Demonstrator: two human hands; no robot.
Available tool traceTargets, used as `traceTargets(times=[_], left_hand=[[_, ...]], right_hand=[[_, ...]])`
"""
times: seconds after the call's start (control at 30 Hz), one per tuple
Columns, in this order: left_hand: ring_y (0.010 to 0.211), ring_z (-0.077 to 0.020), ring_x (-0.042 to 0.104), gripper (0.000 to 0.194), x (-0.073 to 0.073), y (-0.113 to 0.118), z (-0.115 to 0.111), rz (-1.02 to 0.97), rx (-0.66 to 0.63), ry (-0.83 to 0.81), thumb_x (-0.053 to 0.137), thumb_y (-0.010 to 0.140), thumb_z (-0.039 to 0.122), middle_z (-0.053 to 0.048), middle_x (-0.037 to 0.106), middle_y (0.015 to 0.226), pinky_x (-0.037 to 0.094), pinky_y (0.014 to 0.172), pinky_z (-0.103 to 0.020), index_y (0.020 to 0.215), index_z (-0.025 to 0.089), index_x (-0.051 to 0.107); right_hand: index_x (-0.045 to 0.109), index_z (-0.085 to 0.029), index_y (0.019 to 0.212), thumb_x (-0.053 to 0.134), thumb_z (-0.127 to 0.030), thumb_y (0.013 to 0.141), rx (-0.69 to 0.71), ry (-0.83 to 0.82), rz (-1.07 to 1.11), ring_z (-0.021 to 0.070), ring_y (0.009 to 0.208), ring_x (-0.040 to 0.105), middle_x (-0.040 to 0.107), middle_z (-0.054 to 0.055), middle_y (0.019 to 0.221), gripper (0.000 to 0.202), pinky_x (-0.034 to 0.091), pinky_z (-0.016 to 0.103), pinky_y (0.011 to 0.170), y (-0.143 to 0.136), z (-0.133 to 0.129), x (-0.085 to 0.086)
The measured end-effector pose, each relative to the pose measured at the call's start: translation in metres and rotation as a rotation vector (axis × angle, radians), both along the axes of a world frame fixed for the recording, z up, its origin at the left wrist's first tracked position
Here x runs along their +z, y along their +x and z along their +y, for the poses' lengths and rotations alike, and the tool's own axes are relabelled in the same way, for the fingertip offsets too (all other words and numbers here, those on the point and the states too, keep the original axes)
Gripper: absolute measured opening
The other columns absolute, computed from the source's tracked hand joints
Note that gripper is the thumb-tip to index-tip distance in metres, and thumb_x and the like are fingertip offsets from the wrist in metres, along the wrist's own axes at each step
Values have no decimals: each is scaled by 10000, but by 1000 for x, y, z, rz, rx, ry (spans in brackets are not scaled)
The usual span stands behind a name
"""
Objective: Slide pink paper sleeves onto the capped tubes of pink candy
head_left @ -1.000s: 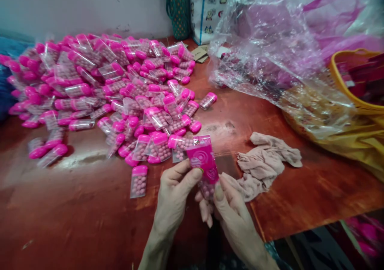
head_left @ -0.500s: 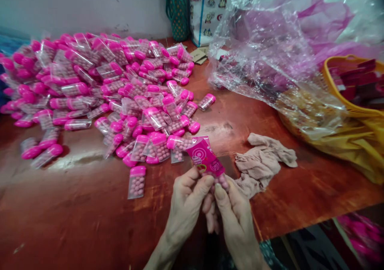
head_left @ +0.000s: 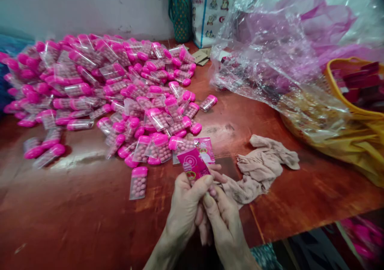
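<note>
Both hands meet at the near middle of the table. Between finger and thumb, my left hand point(head_left: 184, 204) grips a magenta printed sleeve point(head_left: 192, 163) with circle patterns. My right hand point(head_left: 223, 222) is closed on a small clear container of pink balls point(head_left: 212, 191), mostly hidden by the fingers, at the lower end of the sleeve. Whether the container is inside the sleeve I cannot tell. Just behind the hands lies another pink printed piece point(head_left: 204, 148). A single pink-capped container point(head_left: 139, 183) lies to the left of my hands.
A large heap of pink-capped containers point(head_left: 99, 78) covers the back left. To the right lie a crumpled beige cloth point(head_left: 264, 162), clear plastic film point(head_left: 264, 58) and a yellow basket point(head_left: 345, 106) with dark red pieces. A white bag point(head_left: 211, 18) and a green bag point(head_left: 180, 12) stand behind.
My hands have moved slightly left and toward me with the sleeve and container. The printed piece behind them now shows more. The whole view has shifted slightly.
</note>
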State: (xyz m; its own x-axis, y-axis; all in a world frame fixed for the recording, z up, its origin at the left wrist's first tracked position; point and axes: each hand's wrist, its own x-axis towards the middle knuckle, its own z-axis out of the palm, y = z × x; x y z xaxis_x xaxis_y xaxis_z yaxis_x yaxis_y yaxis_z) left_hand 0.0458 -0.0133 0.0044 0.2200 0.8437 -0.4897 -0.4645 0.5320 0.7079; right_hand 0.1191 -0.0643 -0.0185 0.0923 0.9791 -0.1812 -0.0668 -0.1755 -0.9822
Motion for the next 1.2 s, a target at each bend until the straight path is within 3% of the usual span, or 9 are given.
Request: traceTargets(times=[0.07, 0.13, 0.27, 0.4, 0.63, 0.8, 0.9, 1.03, 1.2], left_hand=[[570, -73, 594, 221, -3, 2, -3, -12, -22, 16, 643, 760, 210, -55, 685, 735, 482, 506, -114, 566, 105, 640], [455, -66, 561, 260, -7, 3, -6, -67, -75, -3, 623, 779, 254, -50, 673, 694, 447, 378, -121, 565, 107, 623], [232, -30, 371, 322, -10, -2, -6, -179, -87, -22, 570, 805, 402, -24, 636, 585, 324, 200, -144, 845, 97, 664], [312, -54, 476, 321, -5, -8, 1, -105, 48, 29, 568, 817, 356, -102, 707, 783, 364, 239, -140, 1003, 105, 642], [253, -23, 438, 309, -14, -7, -6, -121, -23, 47, 493, 868, 307, -114, 713, 917, 369, 227, -137, 1109, 156, 613], [226, -13, 373, 384, -12, -3, -9, -56, -99, 20, 523, 847, 372, -87, 708, 802, 332, 194, -137, 1138, 134, 598], [228, -30, 369, 409, -9, -5, -8, -23, -134, 3, 515, 850, 387, -30, 648, 583, 284, 192, -121, 1132, 103, 598], [234, -43, 305, 403, -9, -12, -3, -97, -82, -13, 518, 841, 392, 54, 460, 374, 322, 213, -138, 1052, 71, 639], [260, -50, 310, 417, -11, -15, 1, -108, -63, -87, 514, 832, 423, 33, 487, 420, 352, 228, -170, 989, 66, 662]], right_hand=[[592, -172, 884, 393, -412, 921, 2, -13, 36, 126, 482, 476, 508, -5, 572, 314, 398, 229, 443, 0, -2, 0], [584, -177, 874, 395, -426, 917, -8, -19, 27, 129, 484, 486, 508, -6, 566, 316, 404, 228, 438, 1, -2, -1], [553, -191, 795, 421, -456, 900, -13, -56, 5, 119, 481, 498, 518, -4, 583, 315, 403, 214, 415, 6, 2, 1], [507, -179, 792, 370, -469, 916, 98, -127, 130, 58, 304, 372, 438, -65, 487, 343, 274, 174, 294, 5, 4, 3], [510, -169, 841, 352, -441, 927, 62, -83, 112, 57, 309, 387, 447, -58, 514, 325, 285, 165, 286, 3, 1, 2], [538, -167, 853, 345, -377, 936, -18, 26, -82, 108, 497, 508, 501, -14, 592, 297, 419, 212, 462, 2, -1, -1], [561, -172, 930, 363, -343, 929, -52, 70, -171, 136, 628, 541, 537, 13, 680, 262, 453, 248, 590, 2, 3, -4], [568, -173, 878, 446, -331, 898, 93, 11, -43, 119, 493, 535, 535, -15, 581, 200, 439, 214, 467, 4, 13, -4], [549, -167, 780, 501, -325, 871, 202, -38, 150, 92, 362, 521, 557, -30, 519, 188, 411, 174, 355, 5, 20, -4]])
